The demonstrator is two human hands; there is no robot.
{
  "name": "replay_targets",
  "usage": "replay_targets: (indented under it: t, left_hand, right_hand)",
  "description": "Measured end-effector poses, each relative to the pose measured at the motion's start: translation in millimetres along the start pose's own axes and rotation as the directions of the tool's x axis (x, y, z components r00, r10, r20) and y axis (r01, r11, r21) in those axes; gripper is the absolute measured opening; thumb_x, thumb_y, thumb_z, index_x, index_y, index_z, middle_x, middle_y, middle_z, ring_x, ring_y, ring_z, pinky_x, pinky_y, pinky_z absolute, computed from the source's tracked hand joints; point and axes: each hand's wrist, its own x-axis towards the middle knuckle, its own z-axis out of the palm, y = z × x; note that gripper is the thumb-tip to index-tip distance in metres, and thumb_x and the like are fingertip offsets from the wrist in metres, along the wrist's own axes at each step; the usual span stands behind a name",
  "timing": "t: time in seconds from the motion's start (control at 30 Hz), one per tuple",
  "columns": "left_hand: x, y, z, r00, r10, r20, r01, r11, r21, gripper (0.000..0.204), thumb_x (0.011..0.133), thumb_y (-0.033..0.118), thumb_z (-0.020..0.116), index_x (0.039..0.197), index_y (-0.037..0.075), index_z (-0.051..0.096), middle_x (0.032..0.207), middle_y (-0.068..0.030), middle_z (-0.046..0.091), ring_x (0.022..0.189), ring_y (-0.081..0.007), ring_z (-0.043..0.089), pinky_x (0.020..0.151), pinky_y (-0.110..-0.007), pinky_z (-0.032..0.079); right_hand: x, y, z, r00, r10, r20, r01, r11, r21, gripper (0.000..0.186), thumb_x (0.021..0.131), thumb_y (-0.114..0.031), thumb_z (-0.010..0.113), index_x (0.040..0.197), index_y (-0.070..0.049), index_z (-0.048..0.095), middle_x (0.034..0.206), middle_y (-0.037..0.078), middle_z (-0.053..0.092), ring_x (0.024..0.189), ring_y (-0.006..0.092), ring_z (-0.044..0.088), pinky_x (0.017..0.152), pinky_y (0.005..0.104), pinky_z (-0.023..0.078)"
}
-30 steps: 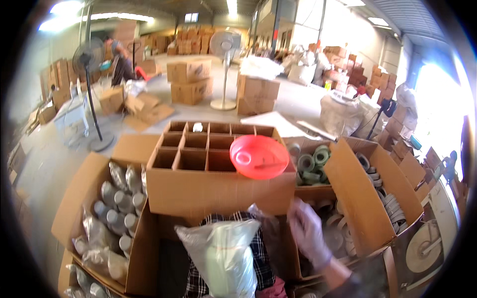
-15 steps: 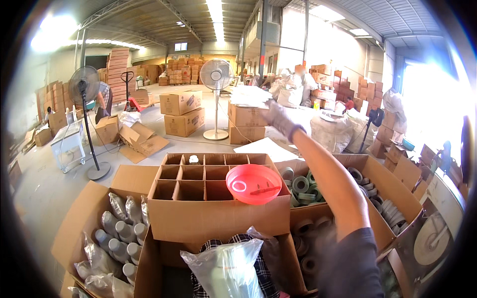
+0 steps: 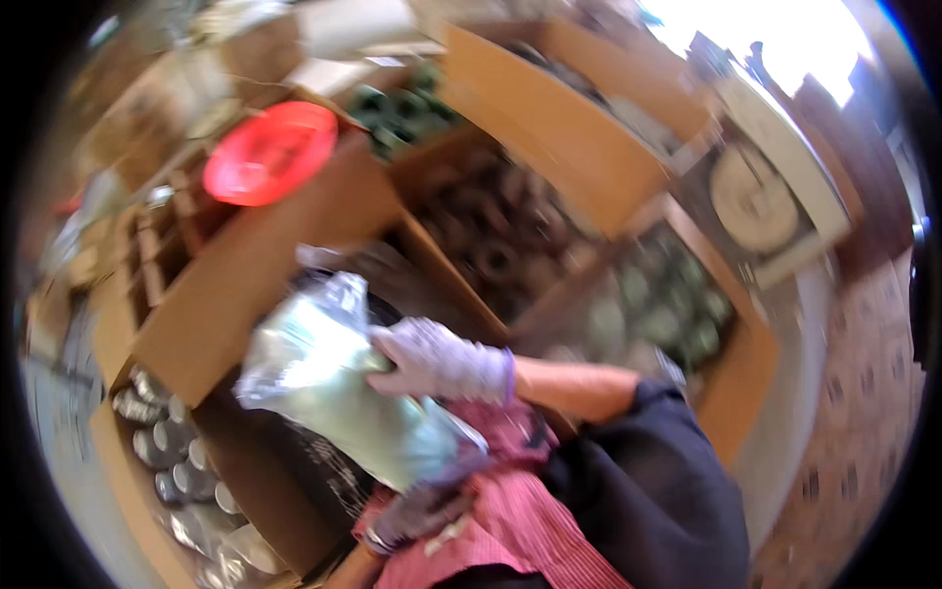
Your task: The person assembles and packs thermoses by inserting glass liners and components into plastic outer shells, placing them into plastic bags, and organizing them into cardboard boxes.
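A clear plastic bag (image 3: pixel 314 344) with something pale green inside lies tilted in front of me. My right hand (image 3: pixel 442 360), in a pale glove, is closed on its upper right side. At the bag's lower end is my left hand (image 3: pixel 420 512), in a darker glove, close to the red striped cloth (image 3: pixel 510 520) over my lap. Blur and overlap hide how the left fingers are bent. Beyond the bag, the divided cardboard box (image 3: pixel 285 231) carries a shallow red plastic basin (image 3: pixel 272 154); small contents in it are smeared.
Bottles (image 3: pixel 177 442), some in clear plastic, fill a carton at the left. Further cartons hold brownish ring-shaped pieces (image 3: pixel 496 255) and green ones (image 3: pixel 392 113). Another at the right holds green pieces (image 3: pixel 677 304). A pale machine with a round disc (image 3: pixel 754 199) stands beyond it.
My right hand has come back from its far reach and now grips the plastic bag. My left hand has come into view. The view has swung down and to the right.
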Motion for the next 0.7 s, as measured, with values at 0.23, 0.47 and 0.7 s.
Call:
replay_targets:
  t: [0.23, 0.47, 0.7]
  left_hand:
    - [0, 16, -4, 0.987, -0.089, 0.133, 0.067, 0.984, 0.163, 0.047, 0.086, 0.011, 0.063, 0.130, -0.004, 0.056, 0.137, -0.0228, 0.053, 0.128, -0.0363, 0.050, 0.110, -0.041, 0.035]
    - [79, 35, -50, 0.979, -0.204, -0.013, 0.205, 0.976, 0.078, 0.035, 0.084, 0.003, 0.058, 0.118, -0.002, 0.063, 0.121, -0.0156, 0.064, 0.116, -0.0246, 0.059, 0.103, -0.035, 0.042]
    - [111, 33, -112, 0.940, -0.003, -0.342, 0.058, 0.987, 0.150, 0.032, 0.097, 0.012, 0.052, 0.123, -0.005, 0.060, 0.125, -0.0128, 0.062, 0.120, -0.0214, 0.055, 0.107, -0.032, 0.037]
  right_hand:
    - [-186, 36, -56, 0.852, 0.519, 0.072, -0.407, 0.570, 0.713, 0.036, 0.078, -0.018, 0.069, 0.108, 0.001, 0.062, 0.098, 0.010, 0.067, 0.085, 0.0197, 0.062, 0.079, 0.0358, 0.050]
    - [-322, 22, -111, 0.232, 0.830, -0.507, -0.238, 0.554, 0.798, 0.046, 0.088, -0.007, 0.063, 0.132, -0.004, 0.050, 0.111, 0.004, 0.063, 0.091, 0.0166, 0.064, 0.071, 0.0349, 0.061]
    - [-427, 82, -141, -0.280, 0.466, -0.839, -0.441, 0.714, 0.543, 0.031, 0.085, 0.001, 0.056, 0.116, 0.003, 0.054, 0.105, 0.013, 0.063, 0.094, 0.0212, 0.065, 0.068, 0.0383, 0.062]
